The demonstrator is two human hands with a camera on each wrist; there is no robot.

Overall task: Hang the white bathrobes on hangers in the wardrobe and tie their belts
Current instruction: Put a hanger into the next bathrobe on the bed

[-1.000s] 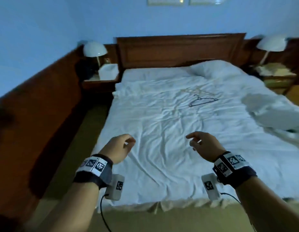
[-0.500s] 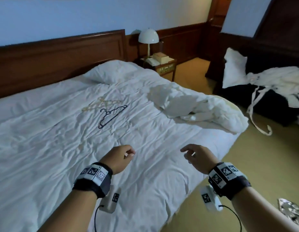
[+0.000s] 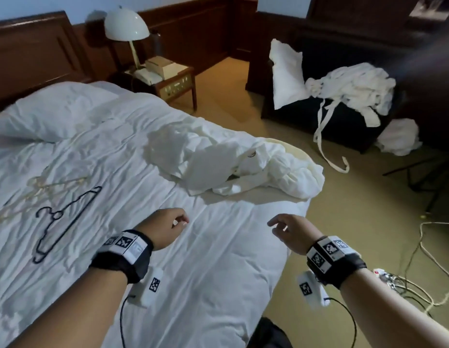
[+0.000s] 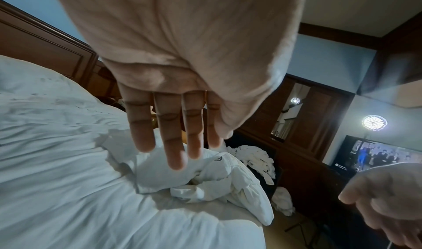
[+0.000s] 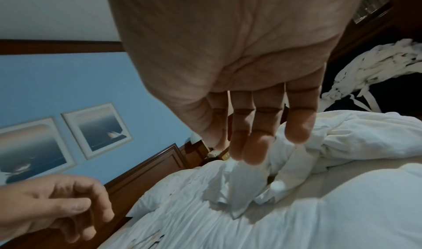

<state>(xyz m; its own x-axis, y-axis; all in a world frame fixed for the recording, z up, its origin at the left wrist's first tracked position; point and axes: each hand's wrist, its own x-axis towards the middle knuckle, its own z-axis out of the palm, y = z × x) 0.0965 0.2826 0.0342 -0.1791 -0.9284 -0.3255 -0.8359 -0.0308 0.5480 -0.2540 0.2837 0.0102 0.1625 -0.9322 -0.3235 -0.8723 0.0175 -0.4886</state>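
We judged the task barely begun. One white bathrobe (image 3: pixel 233 167) lay crumpled on the bed (image 3: pixel 193 259), near its far right edge, and none hung on anything. A second heap of bathrobes (image 3: pixel 354 89) sat piled on a dark armchair (image 3: pixel 344 126) across the carpet, one belt (image 3: pixel 324 136) trailing from it down to the floor, untied. More white cloth (image 3: pixel 399 136) lay on the floor beside the chair; we could not tell whether it was a robe. A black hanger (image 3: pixel 65 222) lay flat on the sheet to our left, with a pale hanger (image 3: pixel 40 189) just beyond it, both bare.

Our left hand (image 3: pixel 165 227) and right hand (image 3: pixel 291 232) hovered above the sheet, short of the robe and touching nothing. In the wrist views the fingers (image 4: pixel 171 135) of each hand hung loosely extended, slightly apart, pinching nothing.

No wardrobe showed clearly in any view, so everything was left: lifting each robe, threading it onto a hanger, carrying it over and knotting the belts.

As for containers, the armchair served as the only one, holding the robe heap and a white pillow (image 3: pixel 286 74) propped upright at its left.
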